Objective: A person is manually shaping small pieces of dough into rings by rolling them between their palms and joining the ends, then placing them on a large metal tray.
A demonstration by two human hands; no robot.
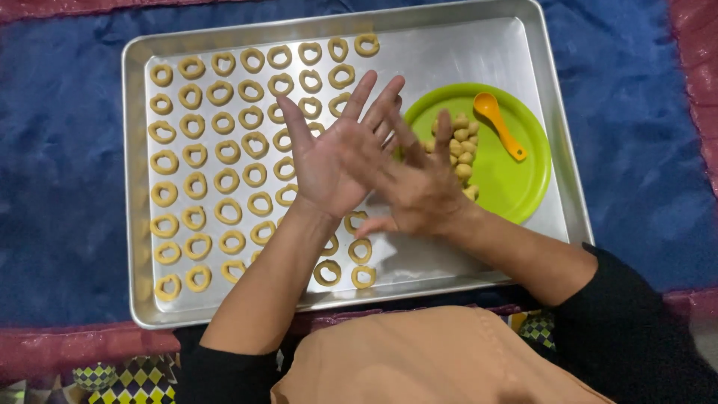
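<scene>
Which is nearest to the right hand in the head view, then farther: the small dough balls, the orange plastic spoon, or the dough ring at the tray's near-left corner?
1. Small dough balls, just beyond the right hand on the green plate.
2. Orange plastic spoon, farther right on the plate.
3. Near-left corner dough ring, far across the tray.

Bright even light; tray [523, 45] glare; right hand [419, 187] motion-blurred.

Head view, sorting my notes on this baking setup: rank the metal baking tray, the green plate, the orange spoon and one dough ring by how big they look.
1. Metal baking tray
2. Green plate
3. Orange spoon
4. One dough ring

All lie at about the same depth, so the order looks sound.
</scene>
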